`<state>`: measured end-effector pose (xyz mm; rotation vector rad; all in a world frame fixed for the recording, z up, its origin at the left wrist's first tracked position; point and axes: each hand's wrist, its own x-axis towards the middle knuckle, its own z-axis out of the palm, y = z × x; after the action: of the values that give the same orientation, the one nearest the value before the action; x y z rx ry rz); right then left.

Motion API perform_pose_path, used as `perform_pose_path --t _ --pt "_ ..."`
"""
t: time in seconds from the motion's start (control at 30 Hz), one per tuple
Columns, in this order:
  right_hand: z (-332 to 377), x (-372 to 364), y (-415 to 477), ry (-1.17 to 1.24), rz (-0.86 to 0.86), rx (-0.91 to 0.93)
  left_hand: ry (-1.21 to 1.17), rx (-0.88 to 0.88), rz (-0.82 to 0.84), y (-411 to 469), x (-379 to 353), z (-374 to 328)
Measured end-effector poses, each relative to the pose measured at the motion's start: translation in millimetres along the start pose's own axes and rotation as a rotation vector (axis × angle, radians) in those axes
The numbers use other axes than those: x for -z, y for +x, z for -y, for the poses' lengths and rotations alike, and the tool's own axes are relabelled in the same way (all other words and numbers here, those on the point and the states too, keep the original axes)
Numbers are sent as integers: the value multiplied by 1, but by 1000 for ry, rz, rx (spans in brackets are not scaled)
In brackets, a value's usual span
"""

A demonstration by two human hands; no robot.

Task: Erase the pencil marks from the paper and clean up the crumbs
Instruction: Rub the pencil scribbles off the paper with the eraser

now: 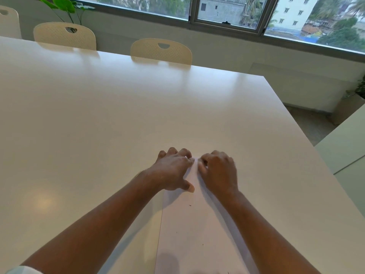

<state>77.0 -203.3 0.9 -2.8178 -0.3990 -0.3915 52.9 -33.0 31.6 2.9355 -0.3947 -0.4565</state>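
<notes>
While the left hand [173,171] lies flat with its fingers spread and relaxed, pressing on the far left part of the paper [187,234], the right hand [219,171] sits just beside it with its fingers curled under and knuckles up. A narrow strip of white shows between the two hands; the right hand may be pinching the sheet's far edge there, but I cannot tell whether it grasps the paper, something small, or nothing at all. The left thumb points toward the right wrist and touches the sheet.

The paper is white and lies on the near part of the white desk [98,115], running from the hands back toward the person, between the two bare forearms. A few tiny dark crumbs [190,205] are scattered on it, well apart from one another.

Across the desk stand two cream chairs [161,51]. A green plant [61,6] rises behind the left one, and a wide window [237,12] runs along the wall.
</notes>
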Motion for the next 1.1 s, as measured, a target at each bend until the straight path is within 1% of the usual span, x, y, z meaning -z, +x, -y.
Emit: perform_pose_path --t 0.1,0.2,0.23,0.37,0.4,0.53,0.57,0.6,0.7,0.77,0.8,0.87,0.9,0.93,1.03,1.1 --pt "-1 0 -1 5 15 47 8 -7 2 1 0 -1" --pt "-18 7 6 -46 -47 -74 25 -7 10 1 1 0" --pt "-18 6 7 -45 -48 -87 24 -7 10 1 1 0" --pt "4 -3 2 -9 2 61 26 -15 3 0 1 0" --pt "3 -2 1 -19 1 74 30 -18 4 0 1 0" --pt "-17 7 8 -72 -48 -46 35 -16 10 1 2 1" --pt "-17 7 7 -64 -52 -46 32 -15 10 1 1 1" --pt "-15 6 5 -46 -45 -14 32 -15 12 1 1 1" --pt "2 3 -14 62 41 177 30 -16 11 1 0 2" --pt "-4 5 -24 8 38 249 29 -25 11 1 1 3" --pt "-13 6 -23 -34 -2 221 28 -28 12 1 1 3" --pt "-31 12 -19 -52 -68 79 25 -31 13 0 2 3" --pt "-36 14 -19 -41 -72 34 24 -30 12 0 2 3" --pt "-35 14 -20 -23 -74 30 24 -30 10 0 1 3" --pt "-10 9 -38 32 -37 171 35 -30 13 0 1 3" --pt "-7 9 -46 1 4 272 46 -32 11 0 2 3"
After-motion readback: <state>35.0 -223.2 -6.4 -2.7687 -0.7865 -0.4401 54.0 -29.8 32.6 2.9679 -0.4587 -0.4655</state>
